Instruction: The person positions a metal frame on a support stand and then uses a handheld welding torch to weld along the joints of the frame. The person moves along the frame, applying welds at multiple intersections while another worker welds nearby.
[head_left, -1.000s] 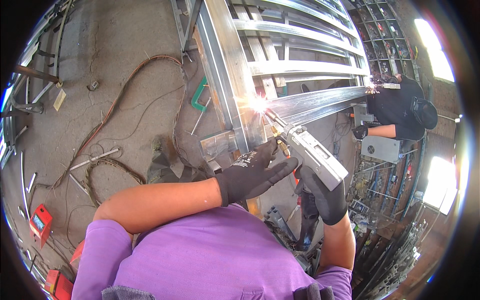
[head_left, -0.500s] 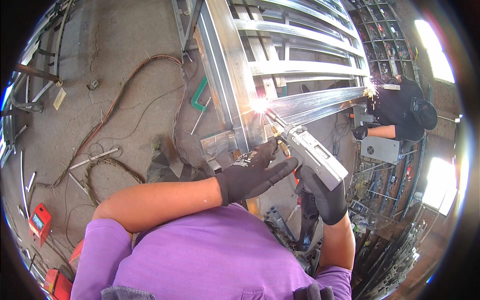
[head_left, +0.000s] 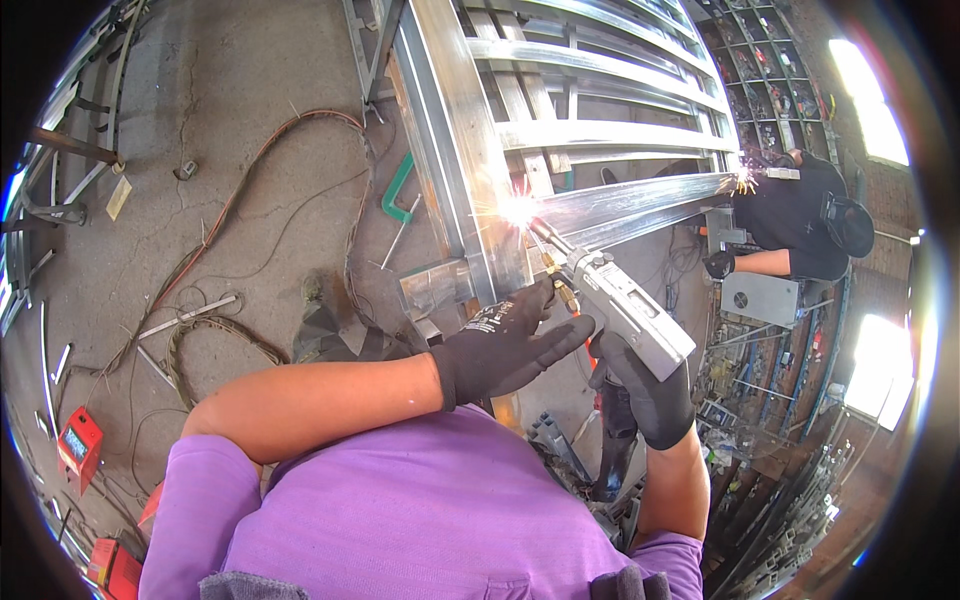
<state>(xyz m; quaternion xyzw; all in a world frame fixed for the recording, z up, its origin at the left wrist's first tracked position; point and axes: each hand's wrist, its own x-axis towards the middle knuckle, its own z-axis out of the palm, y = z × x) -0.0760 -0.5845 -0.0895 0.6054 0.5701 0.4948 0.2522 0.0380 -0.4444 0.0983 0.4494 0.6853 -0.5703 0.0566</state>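
My right hand (head_left: 650, 395), in a black glove, is wrapped round the rear of a silver-grey handheld welding torch (head_left: 632, 312). The torch slants up and to the left, and its nozzle ends at a bright, sparking arc (head_left: 518, 210). That glare lies where a steel crossbar (head_left: 640, 203) meets the long steel beam (head_left: 460, 130), and it hides the joint. Just left of the torch is my left hand (head_left: 505, 345), also black-gloved, with thumb and fingers stretched apart. Its fingertips are close to the brass fittings (head_left: 566, 296) under the torch; whether they touch cannot be made out.
A green C-clamp (head_left: 398, 188) hangs by the beam's left side. Cables (head_left: 225, 215) snake over the concrete floor, with red machines (head_left: 80, 448) at lower left. Across the frame, a co-worker in black (head_left: 800, 215) works beside other sparks, near a grey box (head_left: 762, 298).
Sparks at my torch spread a little wider, and those by the co-worker have changed shape. Both my hands and the torch stay almost exactly in place.
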